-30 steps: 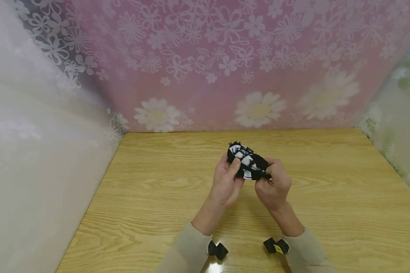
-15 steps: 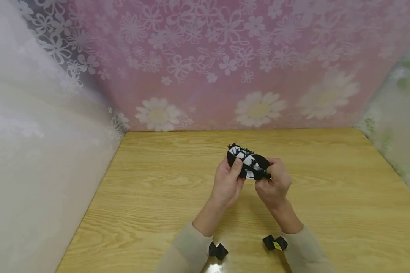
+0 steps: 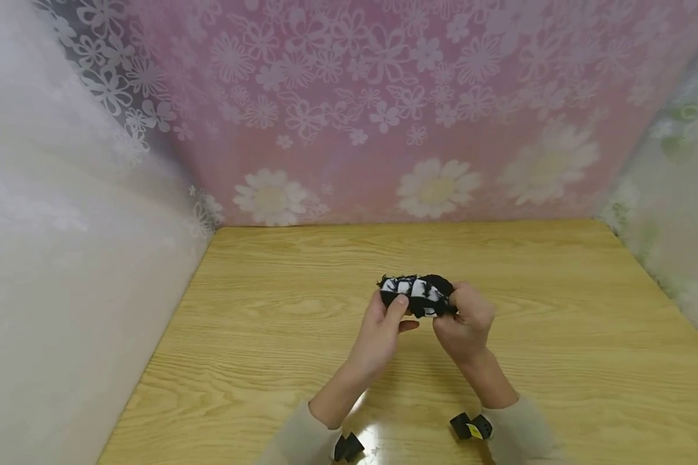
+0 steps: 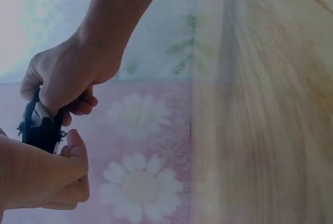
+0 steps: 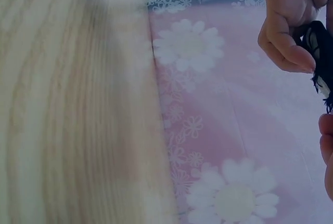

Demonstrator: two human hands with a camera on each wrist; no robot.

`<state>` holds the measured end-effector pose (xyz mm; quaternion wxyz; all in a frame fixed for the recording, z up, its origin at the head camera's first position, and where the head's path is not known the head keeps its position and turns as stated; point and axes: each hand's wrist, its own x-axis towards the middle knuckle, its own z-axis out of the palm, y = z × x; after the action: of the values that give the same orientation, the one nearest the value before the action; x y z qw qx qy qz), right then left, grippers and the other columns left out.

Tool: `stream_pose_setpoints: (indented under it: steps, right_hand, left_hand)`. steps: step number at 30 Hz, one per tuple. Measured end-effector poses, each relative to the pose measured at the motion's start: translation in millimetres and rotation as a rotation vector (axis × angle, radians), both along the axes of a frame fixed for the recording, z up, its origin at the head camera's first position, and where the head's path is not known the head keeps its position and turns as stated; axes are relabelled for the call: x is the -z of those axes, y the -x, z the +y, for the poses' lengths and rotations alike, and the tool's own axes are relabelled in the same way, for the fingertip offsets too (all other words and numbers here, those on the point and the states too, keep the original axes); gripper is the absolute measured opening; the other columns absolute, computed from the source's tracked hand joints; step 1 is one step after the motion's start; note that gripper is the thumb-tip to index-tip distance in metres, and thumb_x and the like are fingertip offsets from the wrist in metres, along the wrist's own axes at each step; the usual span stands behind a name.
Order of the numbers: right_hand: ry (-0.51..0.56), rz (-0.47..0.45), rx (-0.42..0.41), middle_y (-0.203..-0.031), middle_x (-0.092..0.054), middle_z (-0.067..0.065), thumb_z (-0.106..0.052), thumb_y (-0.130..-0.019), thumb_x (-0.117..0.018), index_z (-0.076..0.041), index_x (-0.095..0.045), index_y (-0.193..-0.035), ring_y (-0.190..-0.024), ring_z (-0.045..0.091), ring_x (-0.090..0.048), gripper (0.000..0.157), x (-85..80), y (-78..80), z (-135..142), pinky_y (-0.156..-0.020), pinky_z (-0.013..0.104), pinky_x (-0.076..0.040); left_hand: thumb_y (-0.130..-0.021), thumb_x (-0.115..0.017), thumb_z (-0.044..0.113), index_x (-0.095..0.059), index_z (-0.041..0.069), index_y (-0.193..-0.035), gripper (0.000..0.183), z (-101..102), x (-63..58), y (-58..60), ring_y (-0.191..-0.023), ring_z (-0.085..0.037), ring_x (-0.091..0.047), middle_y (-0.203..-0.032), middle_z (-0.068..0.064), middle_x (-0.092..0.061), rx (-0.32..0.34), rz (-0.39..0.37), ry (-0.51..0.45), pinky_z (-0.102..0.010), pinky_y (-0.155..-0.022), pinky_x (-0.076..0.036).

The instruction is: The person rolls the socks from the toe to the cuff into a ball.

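Note:
Both hands hold a bunched black-and-white knitted piece, apparently a sock (image 3: 420,289), up above the table in the head view. Loose dark threads stick out along its upper side and left end. My left hand (image 3: 380,329) grips the left part, thumb pressed on the near face and fingers behind or beneath. At the other end, my right hand (image 3: 465,320) pinches the fabric in curled fingers. In the left wrist view the sock (image 4: 44,130) shows between the two hands. At the right edge of the right wrist view, only part of the sock (image 5: 323,52) appears.
A wood-grain table (image 3: 256,361) spreads below the hands. Behind it stands a pink flowered backdrop (image 3: 349,174), with pale side walls (image 3: 75,271) left and right. Black wrist devices (image 3: 471,427) sit at both sleeve cuffs.
The sock has swung from a slant to nearly level, its left end coming down. My left hand and wrist have shifted down and left. My right hand keeps its grip, slightly lower.

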<state>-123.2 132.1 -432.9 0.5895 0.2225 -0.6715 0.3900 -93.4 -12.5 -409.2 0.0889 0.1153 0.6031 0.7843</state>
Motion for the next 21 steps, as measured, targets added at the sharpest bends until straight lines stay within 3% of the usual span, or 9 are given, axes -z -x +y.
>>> stream_pose_setpoints:
  steps: [8,11,14,18,21]
  right_hand:
    - [-0.056,-0.079,-0.075,-0.060,-0.050,0.011,0.018,-0.064,-0.041,-0.004,-0.036,-0.057,-0.051,0.012,-0.034,0.023,9.5,2.1,4,-0.045,0.023,-0.028]
    - [-0.093,-0.118,-0.178,-0.063,-0.050,0.009,0.020,-0.064,-0.042,-0.004,-0.036,-0.059,-0.054,0.009,-0.032,0.025,7.5,3.0,12,-0.048,0.020,-0.026]
    - [-0.128,-0.132,-0.241,-0.064,-0.046,0.006,0.019,-0.065,-0.043,-0.005,-0.035,-0.059,-0.056,0.006,-0.030,0.026,5.0,2.7,16,-0.049,0.018,-0.023]
    - [-0.101,-0.096,-0.187,-0.060,-0.039,0.002,0.013,-0.068,-0.044,-0.006,-0.034,-0.059,-0.057,0.003,-0.026,0.023,2.9,0.5,14,-0.048,0.018,-0.019]
    - [-0.035,-0.048,-0.103,-0.056,-0.029,0.000,0.012,-0.069,-0.046,-0.007,-0.030,-0.058,-0.056,0.003,-0.021,0.027,2.0,-0.6,9,-0.048,0.019,-0.015]
  left_hand:
    - [-0.096,-0.056,0.006,-0.050,-0.005,-0.126,0.032,-14,8.5,15.3,-0.103,-0.019,-0.064,-0.116,-0.016,-0.061,0.001,-0.052,-0.016,-0.034,-0.092,-0.055]
    - [-0.090,-0.064,0.007,-0.052,0.005,-0.134,0.045,-23,9.2,19.7,-0.087,-0.014,-0.060,-0.101,-0.009,-0.058,0.029,-0.026,0.083,-0.029,-0.078,-0.055]
    - [-0.089,-0.067,0.009,-0.057,0.009,-0.134,0.046,-32,8.9,20.5,-0.080,-0.012,-0.057,-0.098,-0.006,-0.059,0.118,0.044,0.198,-0.026,-0.070,-0.050]
    - [-0.091,-0.067,0.012,-0.066,0.001,-0.119,0.030,-33,8.6,19.6,-0.081,-0.011,-0.060,-0.099,-0.007,-0.066,0.229,0.100,0.251,-0.025,-0.069,-0.051]
    - [-0.091,-0.069,0.015,-0.066,0.001,-0.115,0.028,-28,8.6,18.1,-0.074,-0.010,-0.060,-0.089,-0.005,-0.066,0.229,0.110,0.284,-0.024,-0.063,-0.049]
